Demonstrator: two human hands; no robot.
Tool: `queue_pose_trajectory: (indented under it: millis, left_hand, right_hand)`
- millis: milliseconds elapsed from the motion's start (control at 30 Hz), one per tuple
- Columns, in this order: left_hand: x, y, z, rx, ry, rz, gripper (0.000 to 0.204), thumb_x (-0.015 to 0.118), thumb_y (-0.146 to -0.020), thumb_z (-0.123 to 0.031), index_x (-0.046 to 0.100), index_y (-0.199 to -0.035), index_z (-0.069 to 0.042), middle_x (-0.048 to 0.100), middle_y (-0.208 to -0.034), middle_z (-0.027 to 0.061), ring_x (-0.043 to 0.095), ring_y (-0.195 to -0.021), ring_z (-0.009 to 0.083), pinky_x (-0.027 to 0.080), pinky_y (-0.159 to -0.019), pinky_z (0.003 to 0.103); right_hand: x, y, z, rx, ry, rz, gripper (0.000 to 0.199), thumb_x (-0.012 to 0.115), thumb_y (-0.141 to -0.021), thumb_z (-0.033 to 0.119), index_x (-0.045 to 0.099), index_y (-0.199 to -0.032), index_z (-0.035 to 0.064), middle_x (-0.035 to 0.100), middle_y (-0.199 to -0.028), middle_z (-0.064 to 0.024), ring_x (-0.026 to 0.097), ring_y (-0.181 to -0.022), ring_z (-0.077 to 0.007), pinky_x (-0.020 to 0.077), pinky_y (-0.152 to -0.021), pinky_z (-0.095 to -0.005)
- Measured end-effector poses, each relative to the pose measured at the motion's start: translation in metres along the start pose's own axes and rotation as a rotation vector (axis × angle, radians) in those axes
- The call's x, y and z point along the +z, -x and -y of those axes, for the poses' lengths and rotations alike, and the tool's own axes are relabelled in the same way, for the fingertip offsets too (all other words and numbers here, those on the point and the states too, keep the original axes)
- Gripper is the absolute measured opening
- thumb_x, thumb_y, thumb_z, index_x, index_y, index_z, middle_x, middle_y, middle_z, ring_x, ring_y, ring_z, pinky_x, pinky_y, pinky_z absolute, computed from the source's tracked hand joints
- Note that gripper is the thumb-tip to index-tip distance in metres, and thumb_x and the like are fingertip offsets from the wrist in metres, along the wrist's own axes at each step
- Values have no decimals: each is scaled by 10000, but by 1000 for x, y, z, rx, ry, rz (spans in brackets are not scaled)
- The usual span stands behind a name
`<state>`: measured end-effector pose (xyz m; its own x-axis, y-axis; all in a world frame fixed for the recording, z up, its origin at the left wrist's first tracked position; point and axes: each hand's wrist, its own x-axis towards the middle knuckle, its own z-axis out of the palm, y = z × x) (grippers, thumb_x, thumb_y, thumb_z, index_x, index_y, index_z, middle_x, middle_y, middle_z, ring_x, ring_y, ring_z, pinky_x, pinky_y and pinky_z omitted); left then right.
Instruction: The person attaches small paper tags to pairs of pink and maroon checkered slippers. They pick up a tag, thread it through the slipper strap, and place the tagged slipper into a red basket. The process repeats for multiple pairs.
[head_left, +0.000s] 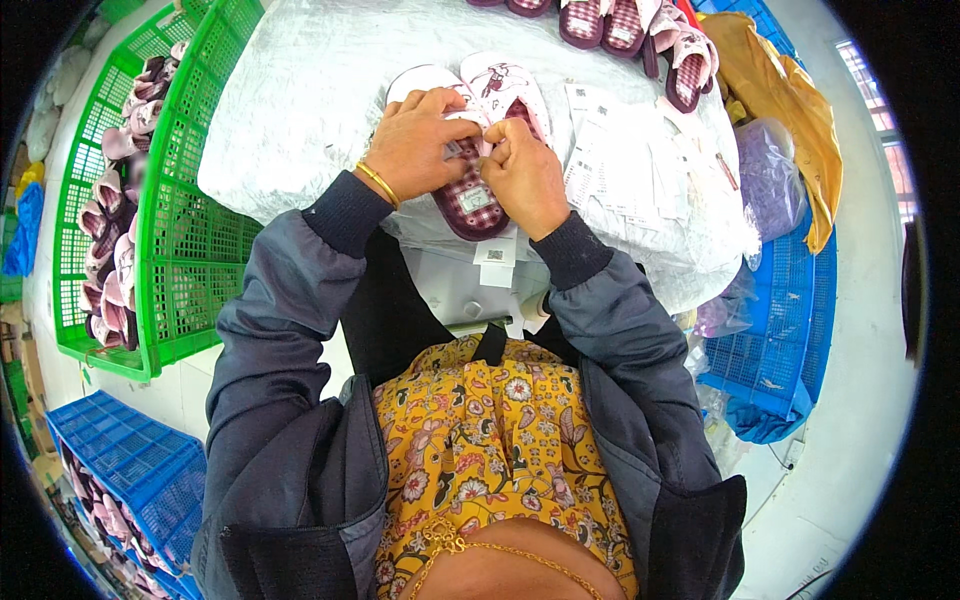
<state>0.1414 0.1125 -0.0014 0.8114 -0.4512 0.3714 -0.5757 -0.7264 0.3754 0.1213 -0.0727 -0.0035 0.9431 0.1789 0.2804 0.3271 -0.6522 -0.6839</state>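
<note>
A pair of pink and plum slippers lies on a plastic-wrapped work surface (300, 120), toes pointing away from me. My left hand (418, 145) curls over the upper of the left slipper (474, 208), gripping it near its opening. Right beside it, my right hand (525, 178) is closed in a pinch over the same slipper's checked insole; what its fingertips hold is too small to make out. The right slipper (505, 85), with a printed pale upper, rests against the first, partly behind my hands. A white paper tag (495, 262) hangs at the near edge, below the heel.
Label sheets (600, 160) lie right of the slippers, and more slippers (688, 70) line the far edge. Slippers fill a green crate (195, 220) at left; a blue crate (130, 460) stands nearer. Rightward are a blue basket (770, 350), purple plastic bag (770, 165) and yellow-brown sack (790, 90).
</note>
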Motion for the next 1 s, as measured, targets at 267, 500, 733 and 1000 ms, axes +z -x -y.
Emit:
queue_pose_trajectory:
  millis: [267,500,733,1000]
  left_hand:
    - [18,-5,5,30,-23,-38,276,716,-711,-205,713,-985,-185,583,-1206,87,534,-1132,321,434,-930,469]
    - [19,-11,1,59,-36,-81,245,682,-744,-195,672,-980,-128,586,-1176,74,526,-1119,317,424,-908,480]
    - [17,-22,25,230,-11,38,190,659,-720,-105,632,-901,-54,585,-1050,126,555,-1025,330,453,-878,405]
    - [9,-37,18,198,-163,199,235,621,-739,-79,598,-967,-26,570,-1010,149,583,-937,337,493,-812,416]
  right_hand:
    - [4,3,-4,-79,104,-50,142,597,-854,122,545,-971,61,631,-796,-187,622,-746,-387,470,-632,-497]
    - [3,-1,6,-243,164,-122,131,570,-870,78,559,-998,52,620,-847,-168,613,-794,-367,469,-668,-462]
    - [8,2,-7,-204,20,-109,199,659,-801,47,571,-979,62,624,-856,-143,624,-766,-344,479,-645,-426]
    - [-21,16,-1,-286,-41,-222,261,709,-763,53,604,-1003,45,594,-1017,-128,601,-858,-319,481,-763,-389]
